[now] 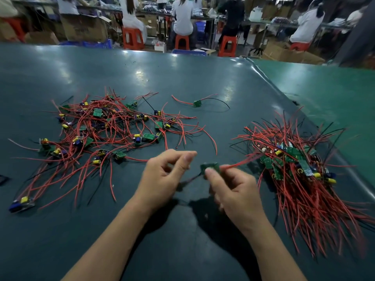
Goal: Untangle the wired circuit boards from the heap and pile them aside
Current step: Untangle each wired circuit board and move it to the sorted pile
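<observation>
I see my right hand (233, 187) pinching a small green circuit board (210, 167) between thumb and fingers, just above the dark green table (182, 82). The board is blurred; thin red wires trail from it toward the right, a black one toward me. My left hand (162, 175) hovers beside it, fingers loosely curled, holding nothing I can make out. To the left sprawls the tangled heap (105, 130) of boards with yellow and blue parts. On the right lies the sorted pile (300, 169), wires running alike.
</observation>
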### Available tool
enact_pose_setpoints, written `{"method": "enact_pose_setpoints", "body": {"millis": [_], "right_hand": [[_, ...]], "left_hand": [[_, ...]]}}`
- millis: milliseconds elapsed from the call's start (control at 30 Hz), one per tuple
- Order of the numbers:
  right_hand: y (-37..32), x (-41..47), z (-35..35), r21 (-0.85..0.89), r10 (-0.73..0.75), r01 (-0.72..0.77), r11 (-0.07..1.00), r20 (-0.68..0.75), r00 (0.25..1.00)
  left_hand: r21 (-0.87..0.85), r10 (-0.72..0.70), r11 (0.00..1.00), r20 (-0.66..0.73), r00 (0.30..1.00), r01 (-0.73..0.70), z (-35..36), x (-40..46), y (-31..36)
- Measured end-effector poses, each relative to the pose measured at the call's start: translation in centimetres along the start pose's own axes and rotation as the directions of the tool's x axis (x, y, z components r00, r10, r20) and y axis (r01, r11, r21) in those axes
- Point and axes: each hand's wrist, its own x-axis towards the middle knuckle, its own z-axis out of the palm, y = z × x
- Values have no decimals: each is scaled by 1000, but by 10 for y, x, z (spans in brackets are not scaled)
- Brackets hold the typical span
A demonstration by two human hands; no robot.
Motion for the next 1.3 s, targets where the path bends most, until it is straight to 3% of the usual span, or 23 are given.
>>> {"method": "enact_pose_setpoints", "body": {"millis": [67, 133, 233, 267, 333, 467, 567, 700, 867, 1000, 1100, 1167, 1233, 1267, 1300], "right_hand": [[-3, 4, -2, 94, -39, 65, 994, -253, 967], [-8, 11, -12, 153, -59, 152, 976, -489, 870], [-13, 25, -33, 277, 9, 260, 925, -699, 715], [-13, 28, -37, 331, 70, 235, 914, -698, 713], [-8, 30, -37, 375, 165, 92, 923, -599, 783], [6, 19, -25, 274, 197, -98, 957, -363, 911], [12, 11, -19, 81, 155, -139, 987, -252, 955], [17, 5, -13, -193, 63, -93, 977, -158, 985], [19, 6, -13, -274, 49, -86, 958, -141, 989], [18, 5, -12, -298, 46, -85, 951, -134, 990], [17, 4, -13, -282, 55, -89, 955, -126, 990], [13, 2, -11, -183, 88, -100, 978, -73, 993], [8, 1, -7, -1, 127, -127, 992, 36, 991], [6, 0, -4, 63, 132, -138, 988, 84, 988], [4, 0, -3, 104, 137, -150, 983, 122, 983]], "left_hand": [[117, 64, 992, -214, 975, -39, -4, 2, -5], [179, 96, 983, -357, 929, -33, -8, 3, -8], [367, 187, 930, -407, 894, -27, -14, 6, -11], [440, 216, 898, -402, 890, -19, -17, 6, -12], [579, 218, 812, -405, 888, 65, -21, 8, -15], [698, -7, 603, -479, 878, 386, -34, 10, -23], [697, -148, 492, -522, 840, 521, -46, 11, -27], [729, -137, 440, -523, 841, 525, -49, 11, -27], [701, -5, 560, -529, 848, 441, -52, 12, -26], [675, 189, 655, -582, 791, 340, -52, 11, -24], [698, 453, 712, -533, 715, 70, -55, 13, -19], [634, 534, 757, -458, 711, -161, -46, 10, -13], [298, 342, 928, -452, 824, -222, -25, 6, -2], [48, 167, 986, -403, 900, -161, -13, 3, 5], [-181, 2, 982, -303, 953, -60, -2, 0, 10]]}}
